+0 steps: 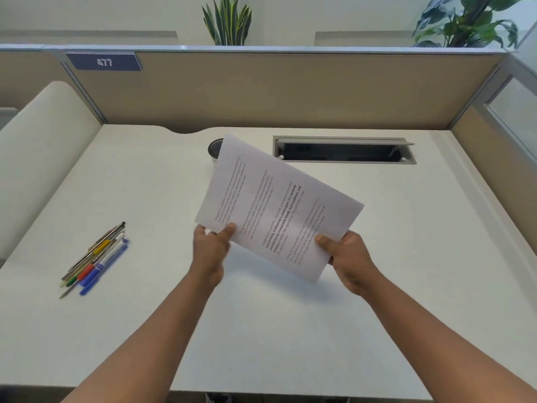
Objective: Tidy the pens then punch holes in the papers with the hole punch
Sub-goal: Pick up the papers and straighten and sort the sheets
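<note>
White printed sheets of paper (279, 210), a thin stack with black text, are held up off the pale desk top (261, 330) by both bare hands, tilted so one corner points toward the far edge of the desk. The left hand (210, 248) pinches the stack's near-left corner, thumb on the printed face and the other fingers curled behind it. The right hand (347, 257) grips the near-right edge the same way, thumb pressed flat on top, fingers hidden under the sheets. Both forearms reach in from the near edge.

Behind the lifted sheets, toward the far edge, a black mesh pen cup (215, 148) peeks out (only its left rim and a bit of wall show, the rest is covered by the stack). Just to the right of it along the far edge sits a grey cable hatch (344, 149), its lid propped open over a dark slot.

Close to the left edge of the desk lies a neat bundle of pens and pencils (96, 258), side by side and touching, all slanted the same way: blue ones on the outside, then red, green, yellow and dark ones. They lie well apart from the hands.

A tan fabric partition (276, 91) rises along the far edge, carrying a blue sign reading 477 (104, 62).
</note>
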A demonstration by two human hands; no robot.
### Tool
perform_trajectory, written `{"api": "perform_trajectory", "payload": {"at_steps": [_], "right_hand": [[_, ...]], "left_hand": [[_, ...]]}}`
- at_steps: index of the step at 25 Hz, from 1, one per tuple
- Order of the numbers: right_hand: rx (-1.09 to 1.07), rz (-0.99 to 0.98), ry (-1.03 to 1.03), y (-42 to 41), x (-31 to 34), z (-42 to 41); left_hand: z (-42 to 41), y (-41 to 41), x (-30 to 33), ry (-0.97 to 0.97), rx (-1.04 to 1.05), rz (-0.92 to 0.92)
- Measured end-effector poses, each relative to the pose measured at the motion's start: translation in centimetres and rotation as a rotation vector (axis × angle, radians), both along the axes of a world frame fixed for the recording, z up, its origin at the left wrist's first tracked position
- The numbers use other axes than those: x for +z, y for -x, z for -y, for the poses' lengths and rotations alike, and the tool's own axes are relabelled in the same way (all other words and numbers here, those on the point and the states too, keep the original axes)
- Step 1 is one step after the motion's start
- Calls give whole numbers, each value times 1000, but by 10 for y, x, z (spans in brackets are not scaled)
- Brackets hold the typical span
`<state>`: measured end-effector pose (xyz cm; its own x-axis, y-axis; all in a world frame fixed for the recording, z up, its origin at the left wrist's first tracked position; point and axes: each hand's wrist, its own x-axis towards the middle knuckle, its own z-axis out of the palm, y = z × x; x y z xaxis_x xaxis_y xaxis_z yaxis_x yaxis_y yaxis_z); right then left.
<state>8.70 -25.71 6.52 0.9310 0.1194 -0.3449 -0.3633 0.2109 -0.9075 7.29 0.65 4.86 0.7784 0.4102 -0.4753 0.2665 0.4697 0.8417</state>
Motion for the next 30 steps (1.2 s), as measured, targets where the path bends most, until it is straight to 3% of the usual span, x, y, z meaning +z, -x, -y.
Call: {"api": "perform_trajectory", "payload": {"at_steps": [4,9,12,24,30], "right_hand": [[149,67,193,-8,8,22],[249,96,253,-10,7,26],[263,118,241,-8,4,28],[-93,183,385,12,-13,-2],[-18,146,588,30,-39,-8]], "left_hand": [[-43,-6,13,-473,-152,-2],[-66,-13,19,-312,-456,194],[-69,-8,15,-234,-527,196],[10,14,-4,-347,-224,224],[36,35,-27,-400,-207,128]]}}
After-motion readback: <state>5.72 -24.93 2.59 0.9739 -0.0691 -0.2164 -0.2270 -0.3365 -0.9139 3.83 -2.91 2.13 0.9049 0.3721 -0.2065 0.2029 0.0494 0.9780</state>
